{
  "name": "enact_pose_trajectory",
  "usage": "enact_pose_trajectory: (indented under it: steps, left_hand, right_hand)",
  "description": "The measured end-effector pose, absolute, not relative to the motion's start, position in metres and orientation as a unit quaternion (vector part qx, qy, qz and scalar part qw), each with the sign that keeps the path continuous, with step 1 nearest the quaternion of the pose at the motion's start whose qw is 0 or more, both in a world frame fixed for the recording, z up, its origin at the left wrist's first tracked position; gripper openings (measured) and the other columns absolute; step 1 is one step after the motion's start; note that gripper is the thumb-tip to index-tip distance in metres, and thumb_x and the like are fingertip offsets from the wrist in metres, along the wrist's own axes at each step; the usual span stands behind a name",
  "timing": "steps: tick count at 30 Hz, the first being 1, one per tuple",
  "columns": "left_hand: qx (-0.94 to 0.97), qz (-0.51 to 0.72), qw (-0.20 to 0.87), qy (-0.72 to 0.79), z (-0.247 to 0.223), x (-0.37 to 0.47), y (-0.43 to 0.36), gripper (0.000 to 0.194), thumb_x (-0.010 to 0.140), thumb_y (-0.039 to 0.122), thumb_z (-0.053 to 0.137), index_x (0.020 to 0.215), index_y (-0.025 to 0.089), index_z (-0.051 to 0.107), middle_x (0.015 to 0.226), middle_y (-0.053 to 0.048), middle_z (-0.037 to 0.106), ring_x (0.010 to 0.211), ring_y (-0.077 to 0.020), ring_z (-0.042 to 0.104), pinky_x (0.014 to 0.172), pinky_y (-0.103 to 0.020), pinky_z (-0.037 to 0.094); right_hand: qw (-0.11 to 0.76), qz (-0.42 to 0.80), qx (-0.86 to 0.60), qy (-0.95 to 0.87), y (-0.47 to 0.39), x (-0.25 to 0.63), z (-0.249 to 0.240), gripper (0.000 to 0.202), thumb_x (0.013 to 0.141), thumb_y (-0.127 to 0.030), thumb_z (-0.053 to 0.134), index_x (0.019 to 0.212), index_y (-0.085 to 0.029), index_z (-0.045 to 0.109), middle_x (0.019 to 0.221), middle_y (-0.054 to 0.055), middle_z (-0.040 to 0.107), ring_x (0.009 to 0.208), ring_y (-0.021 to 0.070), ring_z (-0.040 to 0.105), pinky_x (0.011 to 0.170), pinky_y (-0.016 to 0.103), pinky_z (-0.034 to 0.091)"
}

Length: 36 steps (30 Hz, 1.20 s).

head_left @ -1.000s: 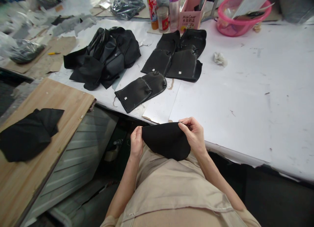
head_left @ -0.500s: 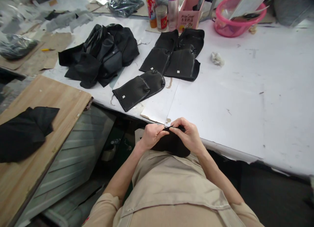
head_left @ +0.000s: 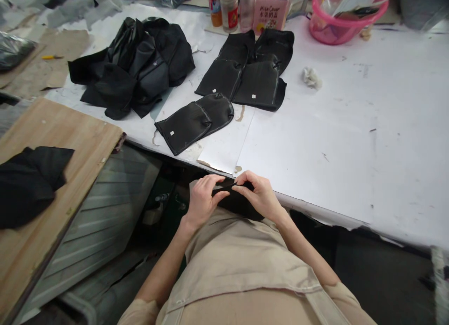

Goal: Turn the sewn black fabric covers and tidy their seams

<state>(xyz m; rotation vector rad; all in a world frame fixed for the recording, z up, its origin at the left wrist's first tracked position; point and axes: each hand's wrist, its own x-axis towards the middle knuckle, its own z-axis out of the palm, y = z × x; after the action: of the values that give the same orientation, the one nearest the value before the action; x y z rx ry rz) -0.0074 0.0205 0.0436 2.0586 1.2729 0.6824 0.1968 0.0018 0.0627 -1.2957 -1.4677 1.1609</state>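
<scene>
The right hand (head_left: 258, 196) pinches the top edge of a black cloth (head_left: 242, 208) just beside the bench (head_left: 333, 152). The left hand (head_left: 201, 198) curves at that edge, thumb and fingers parted; from here I can't tell whether it grips.

Along the far side of the white bench (head_left: 336, 128), a red bottle (head_left: 215, 9), a glass jar (head_left: 229, 9), a clear bottle (head_left: 247, 9) and a pink box (head_left: 271, 18) stand in a row, with a pink basin (head_left: 328, 31) to their right. A crumpled white tissue (head_left: 311, 78) lies nearer. At far left, a yellow pencil (head_left: 52, 57) rests on brown cardboard (head_left: 72, 42) near a plastic bag (head_left: 14, 51).
</scene>
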Motion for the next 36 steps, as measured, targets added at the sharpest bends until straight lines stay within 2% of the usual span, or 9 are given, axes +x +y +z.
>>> enact_pose_trajectory:
  steps: [3,5,8,12,18,22,26,36]
  left_hand:
    - [0.692,0.309,0.408,0.509,0.051,0.021,0.016,0.036,0.087,0.054,0.061,0.094,0.019,0.065,0.084,-0.003,0.066,0.076,-0.0176,0.059,0.071,-0.026,0.044]
    - [0.634,0.344,0.444,0.532,0.049,0.029,0.015,0.040,0.081,0.057,0.067,0.080,0.018,0.062,0.070,0.001,0.058,0.065,-0.0137,0.051,0.062,-0.024,0.040]
    - [0.588,0.362,0.491,0.531,0.044,0.029,0.014,0.047,0.075,0.061,0.070,0.067,0.017,0.056,0.061,0.004,0.047,0.058,-0.0109,0.040,0.055,-0.023,0.033]
    - [0.575,0.368,0.518,0.516,0.044,0.024,0.014,0.046,0.078,0.058,0.069,0.065,0.016,0.054,0.061,0.004,0.042,0.059,-0.0104,0.036,0.055,-0.024,0.029]
    - [0.557,0.368,0.530,0.523,0.047,0.027,0.012,0.046,0.092,0.054,0.052,0.066,0.016,0.053,0.064,0.002,0.041,0.061,-0.0110,0.036,0.056,-0.025,0.029]
    - [0.481,0.372,0.577,0.545,0.046,0.031,0.013,0.042,0.088,0.049,0.059,0.064,0.016,0.050,0.061,0.003,0.041,0.056,-0.0093,0.033,0.052,-0.023,0.027]
    - [0.445,0.382,0.604,0.539,0.047,0.034,0.015,0.033,0.081,0.041,0.067,0.064,0.016,0.054,0.061,0.003,0.047,0.056,-0.0087,0.038,0.054,-0.022,0.032]
    - [0.461,0.368,0.608,0.532,0.043,0.031,0.015,0.019,0.080,0.029,0.065,0.069,0.016,0.058,0.065,0.002,0.055,0.059,-0.0089,0.044,0.057,-0.021,0.036]
  right_hand:
    - [0.428,0.462,-0.500,-0.594,0.005,0.190,0.059,0.008,0.088,-0.023,0.063,0.082,-0.023,0.057,0.084,0.000,0.066,0.079,0.0169,0.062,0.076,0.030,0.048]
    - [0.454,0.455,-0.498,-0.583,0.005,0.191,0.058,0.008,0.086,-0.023,0.065,0.085,-0.024,0.057,0.093,0.002,0.066,0.089,0.0185,0.062,0.080,0.031,0.048]
    - [0.463,0.467,-0.494,-0.569,0.002,0.198,0.056,0.014,0.083,-0.025,0.069,0.087,-0.023,0.056,0.101,0.005,0.064,0.097,0.0202,0.061,0.085,0.033,0.048]
    - [0.434,0.495,-0.489,-0.572,-0.002,0.202,0.056,0.012,0.085,-0.026,0.069,0.087,-0.023,0.058,0.093,0.002,0.065,0.091,0.0190,0.062,0.085,0.033,0.047]
    - [0.465,0.475,-0.481,-0.572,-0.004,0.197,0.053,0.009,0.085,-0.022,0.069,0.084,-0.023,0.060,0.094,0.003,0.064,0.094,0.0193,0.062,0.089,0.035,0.048]
    - [0.464,0.436,-0.474,-0.608,-0.006,0.197,0.049,0.008,0.087,-0.020,0.065,0.082,-0.024,0.061,0.100,0.005,0.063,0.097,0.0196,0.062,0.089,0.036,0.049]
    - [0.459,0.410,-0.467,-0.635,-0.007,0.198,0.046,0.008,0.089,-0.019,0.063,0.083,-0.025,0.064,0.103,0.006,0.063,0.097,0.0194,0.062,0.087,0.035,0.050]
    - [0.454,0.417,-0.466,-0.634,-0.007,0.200,0.046,0.009,0.089,-0.018,0.063,0.083,-0.025,0.065,0.103,0.005,0.063,0.096,0.0190,0.063,0.086,0.034,0.050]
